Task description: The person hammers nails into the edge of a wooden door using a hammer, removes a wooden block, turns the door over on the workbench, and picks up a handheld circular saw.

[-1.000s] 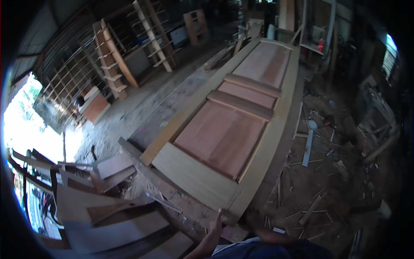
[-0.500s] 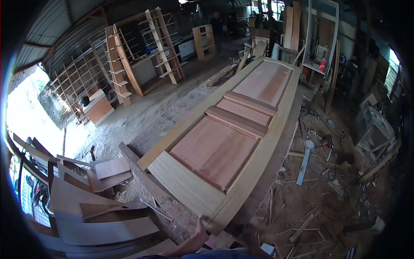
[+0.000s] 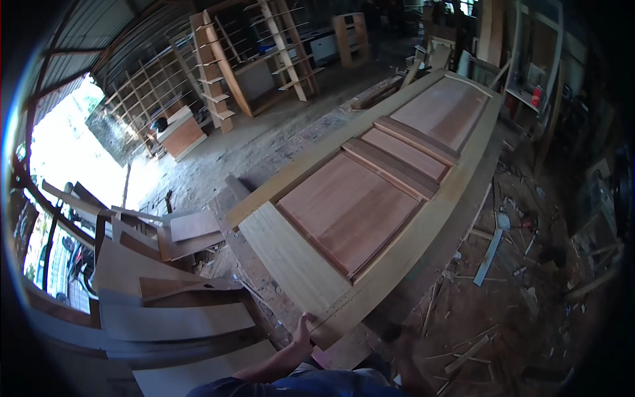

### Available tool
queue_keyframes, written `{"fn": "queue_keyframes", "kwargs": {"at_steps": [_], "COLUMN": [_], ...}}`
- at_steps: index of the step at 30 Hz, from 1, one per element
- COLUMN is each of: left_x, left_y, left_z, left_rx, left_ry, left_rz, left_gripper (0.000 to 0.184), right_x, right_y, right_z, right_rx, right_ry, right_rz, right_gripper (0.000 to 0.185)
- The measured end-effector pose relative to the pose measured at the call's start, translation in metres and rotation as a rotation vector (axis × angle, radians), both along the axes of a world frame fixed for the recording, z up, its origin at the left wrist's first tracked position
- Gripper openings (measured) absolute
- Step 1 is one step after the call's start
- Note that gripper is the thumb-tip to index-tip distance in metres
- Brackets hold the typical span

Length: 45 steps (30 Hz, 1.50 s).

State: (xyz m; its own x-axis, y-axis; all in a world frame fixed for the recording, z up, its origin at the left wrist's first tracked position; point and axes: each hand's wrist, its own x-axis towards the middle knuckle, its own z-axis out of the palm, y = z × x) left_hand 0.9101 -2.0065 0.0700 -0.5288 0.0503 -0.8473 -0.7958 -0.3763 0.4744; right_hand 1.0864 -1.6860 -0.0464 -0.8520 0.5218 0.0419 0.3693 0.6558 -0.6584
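A large panelled wooden door (image 3: 284,258) lies flat on a long bench, with a pale frame and reddish inset panels (image 3: 350,212). At its near end, my left hand (image 3: 301,331) grips the bottom edge by the corner, thumb side up; its other fingers are mostly hidden. My right hand (image 3: 399,336) is dark and blurred, low beside the near right corner of the door. Its fingers cannot be made out, nor whether it holds anything.
Stacked boards and curved sheets (image 3: 178,321) lie to the left. Wood scraps and offcuts (image 3: 469,354) litter the floor at right, near a pale strip (image 3: 488,258). Tall shelving frames (image 3: 218,73) stand at the back left. A red container (image 3: 536,96) is at the far right.
The view has turned left, so the door and room appear farther right. My left hand stays at the door's near end; my right hand has moved up alongside the near corner.
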Motion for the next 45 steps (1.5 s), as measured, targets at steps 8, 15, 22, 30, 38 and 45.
{"fn": "queue_keyframes", "kwargs": {"at_steps": [8,15,22,30,38,45], "left_x": [-0.004,-0.004,-0.002,0.011,0.002,0.006], "left_y": [0.01,0.011,0.019,0.039,0.029,0.038], "left_z": [-0.038,-0.036,-0.074,-0.035,-0.077,-0.076], "left_rx": [-0.21,-0.231,0.075,0.072,-0.244,-0.563], "left_ry": [-0.06,-0.069,0.198,0.136,0.189,0.451], "left_rz": [0.036,-0.004,0.169,0.179,0.054,0.072], "left_gripper": [0.103,0.107,0.086,0.086,0.093,0.086], "right_x": [-0.114,-0.112,-0.094,-0.057,-0.046,0.008], "right_y": [-0.021,-0.024,-0.021,-0.043,-0.043,-0.046], "right_z": [0.055,0.05,0.046,0.089,0.09,0.129], "right_rx": [0.052,0.051,0.057,0.003,-0.001,-0.068], "right_ry": [-0.001,-0.07,-0.151,-0.137,-0.185,-0.103], "right_rz": [-0.011,-0.008,0.035,0.04,0.115,0.123], "right_gripper": [0.074,0.077,0.06,0.055,0.08,0.079]}}
